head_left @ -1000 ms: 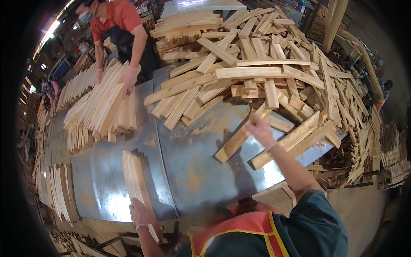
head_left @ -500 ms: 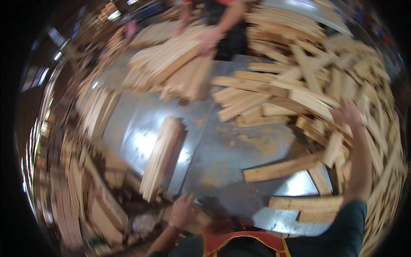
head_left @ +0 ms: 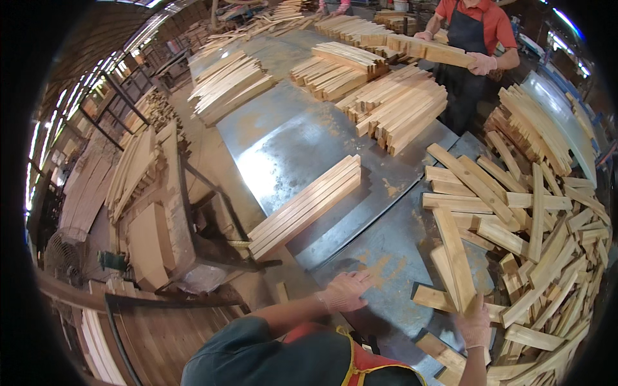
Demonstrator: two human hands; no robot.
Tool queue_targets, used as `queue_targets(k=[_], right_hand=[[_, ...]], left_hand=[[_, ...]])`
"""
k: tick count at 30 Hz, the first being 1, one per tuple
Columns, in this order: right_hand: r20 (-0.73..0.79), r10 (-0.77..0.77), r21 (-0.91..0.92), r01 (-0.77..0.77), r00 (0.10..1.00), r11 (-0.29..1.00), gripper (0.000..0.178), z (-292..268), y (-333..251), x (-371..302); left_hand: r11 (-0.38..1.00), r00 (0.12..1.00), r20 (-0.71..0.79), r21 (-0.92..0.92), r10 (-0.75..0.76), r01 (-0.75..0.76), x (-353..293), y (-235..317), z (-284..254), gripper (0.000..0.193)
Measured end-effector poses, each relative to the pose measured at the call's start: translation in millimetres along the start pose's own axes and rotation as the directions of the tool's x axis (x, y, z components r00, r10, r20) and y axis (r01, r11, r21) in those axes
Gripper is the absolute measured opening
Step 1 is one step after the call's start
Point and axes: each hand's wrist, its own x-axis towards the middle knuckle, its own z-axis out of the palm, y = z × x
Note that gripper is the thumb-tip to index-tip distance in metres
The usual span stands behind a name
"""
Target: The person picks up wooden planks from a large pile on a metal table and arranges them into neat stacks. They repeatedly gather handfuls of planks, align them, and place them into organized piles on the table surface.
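My right hand [head_left: 475, 323], in a light glove, is closed round the near end of a wooden slat [head_left: 458, 254]. A second slat [head_left: 441, 273] sits against its left side, and I cannot tell whether that one is gripped too. Both slant away over the metal table [head_left: 335, 225], beside a heap of loose slats [head_left: 547, 283]. My left hand [head_left: 346, 292], also gloved, is over the table's near edge with fingers apart and nothing in them. Farther off, a neat row of slats [head_left: 306, 209] lies side by side on the metal.
Across the table a person in a red shirt and dark apron [head_left: 468, 58] holds a long stack of slats [head_left: 418, 48]. Bundled slats [head_left: 399, 106] stand near that person, and another bundle [head_left: 230, 87] lies far left. A metal-framed stand [head_left: 183, 212] is at the left.
My view has turned left. My right hand has come nearer with a slat in it, off the heap. The person opposite has lifted a stack of slats from the table.
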Motion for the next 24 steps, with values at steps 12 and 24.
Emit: queue_targets(k=[12,24], right_hand=[[0.259,-0.246,0.667,0.011,0.934,0.745,0.074,91,-323,8],[0.288,-0.111,0.707,-0.133,0.951,0.695,0.071,32,-198,30]], left_hand=[[0.261,0.967,0.218,-0.934,-0.129,0.245,45,-85,-48,0.082],[0.882,0.896,-0.194,0.185,-0.400,0.434,12,-126,-92,0.058]])
